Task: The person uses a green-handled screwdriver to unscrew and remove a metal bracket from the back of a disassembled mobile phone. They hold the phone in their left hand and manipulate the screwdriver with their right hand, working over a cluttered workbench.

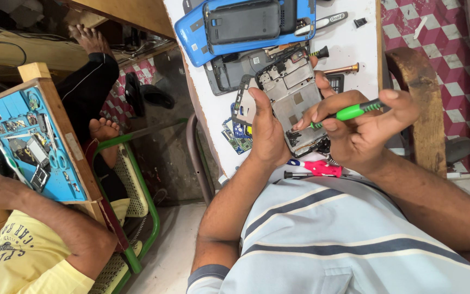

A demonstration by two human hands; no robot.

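My left hand [266, 133] grips an opened phone [292, 98] by its left edge, its back cover off and the inner frame and metal shields showing. My right hand [368, 128] holds a green-handled screwdriver [349, 112] like a pen, tip pointing down-left onto the phone's lower half. Both hands hover over a white worktable [213, 109]. Just below my hands lies a red-handled screwdriver [316, 168].
A blue tray [191, 38] with a dark phone back cover [243, 22] lies at the table's far side, beside loose phone parts, small circuit boards [237, 136] and a brass-tipped tool [341, 69]. At left another person in a yellow shirt [17, 256] works at a blue mat [12, 136]. A green chair [137, 190] stands between.
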